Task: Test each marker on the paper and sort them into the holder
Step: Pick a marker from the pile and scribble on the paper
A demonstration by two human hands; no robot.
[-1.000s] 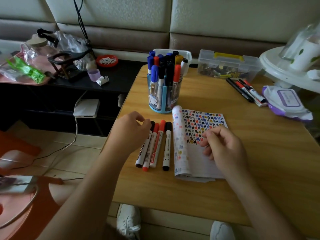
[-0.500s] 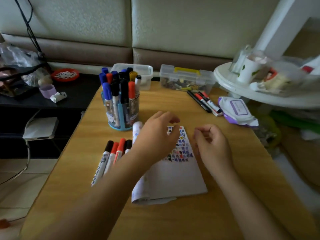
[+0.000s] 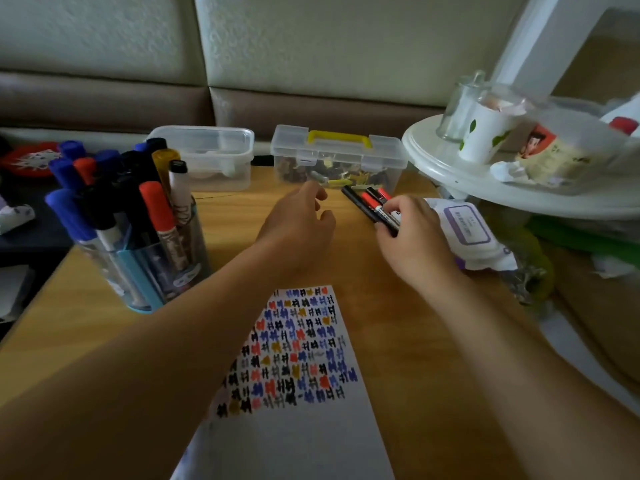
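Note:
A white paper (image 3: 304, 427) covered with rows of coloured test marks lies on the wooden table (image 3: 408, 327) in front of me. At the left stands the clear and blue marker holder (image 3: 145, 268), filled with several blue, black, red and yellow markers. A small bunch of black and red markers (image 3: 367, 202) lies at the far side of the table. My right hand (image 3: 412, 244) grips the near ends of these markers. My left hand (image 3: 301, 226) hovers just left of them, fingers loosely curled and holding nothing.
Behind the markers sit a clear box with a yellow handle (image 3: 337, 157) and an empty clear tub (image 3: 207, 155). A pack of wet wipes (image 3: 467, 230) lies under my right hand's far side. A white round stand (image 3: 457, 171) with cups overhangs the right.
My view has swung right and forward. Both hands left the paper and reached to the far markers; my right hand has taken hold of them. The four markers beside the paper are out of view.

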